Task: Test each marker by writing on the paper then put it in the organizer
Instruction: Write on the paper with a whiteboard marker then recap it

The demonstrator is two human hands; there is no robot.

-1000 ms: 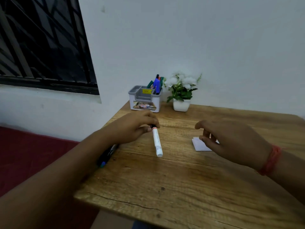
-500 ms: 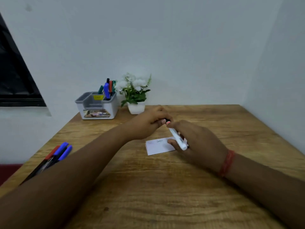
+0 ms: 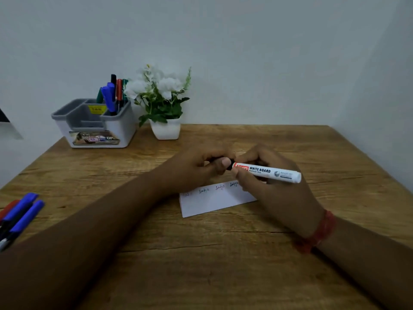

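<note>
At ten o'clock on the wooden surface (image 3: pixel 223 253) stands a grey-and-white organizer (image 3: pixel 98 126); its right rear compartment holds blue, black, red and green markers (image 3: pixel 111 95) upright, while the other compartments look bare. A white marker (image 3: pixel 266 172) printed "WHITE BOARD" lies level above the paper (image 3: pixel 214 201) at centre. The right hand (image 3: pixel 274 186) grips its barrel; the left hand (image 3: pixel 201 168) pinches its black cap end. More markers (image 3: pixel 20 215) lie at eight o'clock.
</note>
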